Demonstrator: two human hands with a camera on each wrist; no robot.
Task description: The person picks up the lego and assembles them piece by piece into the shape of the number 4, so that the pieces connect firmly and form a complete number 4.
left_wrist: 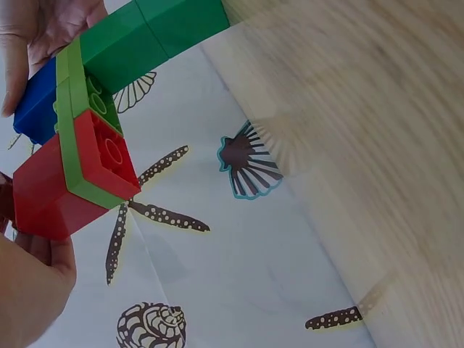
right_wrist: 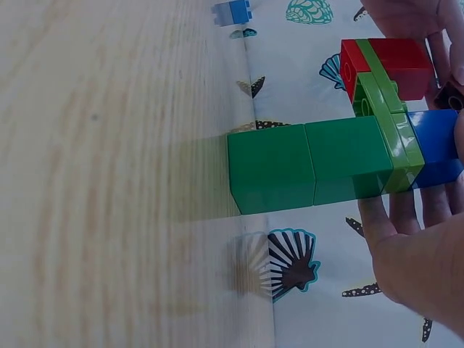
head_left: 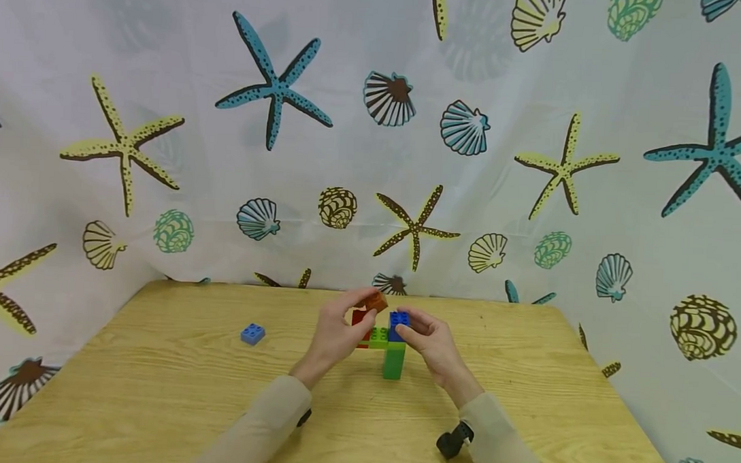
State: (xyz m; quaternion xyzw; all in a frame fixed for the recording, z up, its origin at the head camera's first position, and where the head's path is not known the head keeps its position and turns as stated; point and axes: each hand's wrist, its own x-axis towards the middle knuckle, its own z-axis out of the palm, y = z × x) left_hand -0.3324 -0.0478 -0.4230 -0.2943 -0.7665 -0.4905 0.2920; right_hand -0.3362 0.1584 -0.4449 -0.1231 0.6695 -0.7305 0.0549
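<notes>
An orange-brown toy brick [head_left: 377, 301] is pinched between the thumb and fingers of my left hand [head_left: 338, 331], close above a taller red brick [left_wrist: 54, 190]. That red brick sits on one end of a lime green piece [head_left: 378, 337], with a smaller red brick [left_wrist: 105, 152] under it. At the other end, a blue brick [head_left: 399, 320] is gripped by my right hand [head_left: 431, 339], thumb on the near side and fingers around the far side. Beneath this end stands a column of two dark green bricks [right_wrist: 275, 167]. The brown brick [right_wrist: 449, 96] is mostly hidden in the wrist views.
A loose light blue brick [head_left: 253, 334] lies on the wooden table [head_left: 175, 388], left of the built piece. Behind the table's far edge hangs a white cloth [head_left: 361, 156] printed with starfish and shells, which continues along both sides.
</notes>
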